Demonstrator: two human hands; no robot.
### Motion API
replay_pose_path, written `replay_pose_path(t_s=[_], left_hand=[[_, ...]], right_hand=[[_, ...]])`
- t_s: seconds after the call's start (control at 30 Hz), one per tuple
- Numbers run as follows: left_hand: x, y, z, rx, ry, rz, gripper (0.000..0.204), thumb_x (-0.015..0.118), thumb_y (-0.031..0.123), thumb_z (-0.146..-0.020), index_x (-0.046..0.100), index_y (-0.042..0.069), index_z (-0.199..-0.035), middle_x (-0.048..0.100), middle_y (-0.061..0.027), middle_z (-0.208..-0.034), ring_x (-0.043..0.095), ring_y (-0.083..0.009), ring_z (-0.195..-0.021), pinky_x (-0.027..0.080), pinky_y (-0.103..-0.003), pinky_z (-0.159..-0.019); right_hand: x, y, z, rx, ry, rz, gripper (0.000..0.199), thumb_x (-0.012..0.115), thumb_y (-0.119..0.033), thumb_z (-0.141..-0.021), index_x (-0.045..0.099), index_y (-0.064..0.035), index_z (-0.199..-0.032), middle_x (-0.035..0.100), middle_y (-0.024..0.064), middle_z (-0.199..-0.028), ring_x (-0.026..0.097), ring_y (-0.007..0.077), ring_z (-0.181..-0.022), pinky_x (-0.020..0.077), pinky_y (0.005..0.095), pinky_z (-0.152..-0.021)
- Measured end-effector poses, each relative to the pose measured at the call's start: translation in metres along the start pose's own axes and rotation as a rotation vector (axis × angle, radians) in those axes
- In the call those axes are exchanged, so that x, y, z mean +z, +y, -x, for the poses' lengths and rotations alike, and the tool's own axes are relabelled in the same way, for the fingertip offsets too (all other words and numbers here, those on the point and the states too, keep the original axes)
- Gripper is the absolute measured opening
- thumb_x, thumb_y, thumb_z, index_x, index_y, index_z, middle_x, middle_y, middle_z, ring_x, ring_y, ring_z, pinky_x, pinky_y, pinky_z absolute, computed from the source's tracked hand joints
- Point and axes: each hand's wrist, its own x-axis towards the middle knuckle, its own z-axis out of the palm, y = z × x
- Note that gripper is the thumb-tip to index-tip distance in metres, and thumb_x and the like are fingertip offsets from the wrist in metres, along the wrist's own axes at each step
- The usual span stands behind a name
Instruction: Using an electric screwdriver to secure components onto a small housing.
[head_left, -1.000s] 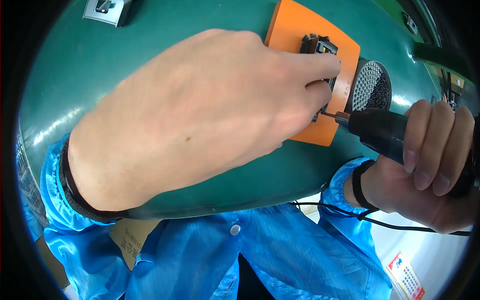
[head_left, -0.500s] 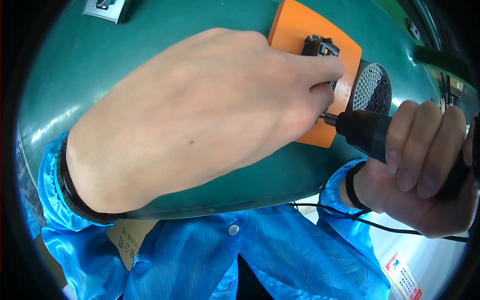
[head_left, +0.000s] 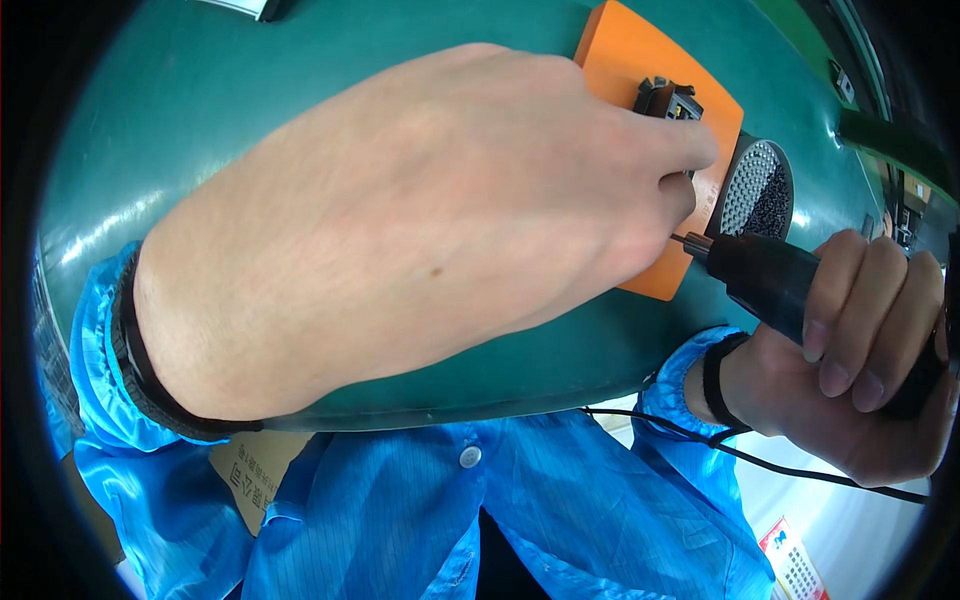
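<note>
A small black part with metal contacts (head_left: 668, 100) sits on an orange block (head_left: 640, 45). My left hand (head_left: 500, 190) is curled over it with the fingertips closed against it, hiding most of its lower end. In my right hand (head_left: 870, 340) a black electric screwdriver (head_left: 765, 275) is gripped, its cord running down by my wrist. The screwdriver's thin bit points left and ends beside the underside of my left fingers. Whether the bit touches the part is hidden.
A grey oval tray (head_left: 742, 190) of small silver and black screws stands just right of the orange block. Along the far left edge lies a silver metal piece (head_left: 245, 5). The green tabletop (head_left: 330, 50) ends before my blue smock (head_left: 400, 500).
Both hands, the block and the screw tray appear slightly further right. The screwdriver's bit has drawn back a little, showing more of its shaft. Both grips stay the same.
</note>
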Motion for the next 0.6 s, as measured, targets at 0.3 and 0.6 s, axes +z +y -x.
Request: replay_pose_path(t_s=[0.3, 0.6], left_hand=[[-0.007, 0.003, -0.003, -0.104, 0.028, 0.296, 0.049, 0.09, 0.022, -0.071, 0.07, 0.0, -0.111, 0.056, -0.0042, -0.122, 0.065, -0.0228, -0.079, 0.056, -0.037, -0.067], [-0.006, 0.0, 0.0, -0.112, 0.02, 0.298, 0.045, 0.088, 0.022, -0.074, 0.072, 0.001, -0.11, 0.058, -0.0044, -0.128, 0.065, -0.0241, -0.08, 0.056, -0.036, -0.069]], right_hand=[[0.005, 0.001, -0.001, 0.021, -0.01, 0.006, 0.022, 0.039, -0.024, -0.106, 0.052, -0.0074, -0.105, 0.05, 0.0026, -0.068, 0.047, 0.0104, -0.054, 0.0421, 0.0327, -0.056], [0.01, 0.006, -0.004, 0.042, -0.029, 0.009, 0.021, 0.035, -0.023, -0.106, 0.049, -0.0078, -0.102, 0.046, 0.0014, -0.065, 0.042, 0.0093, -0.051, 0.0404, 0.0311, -0.055]])
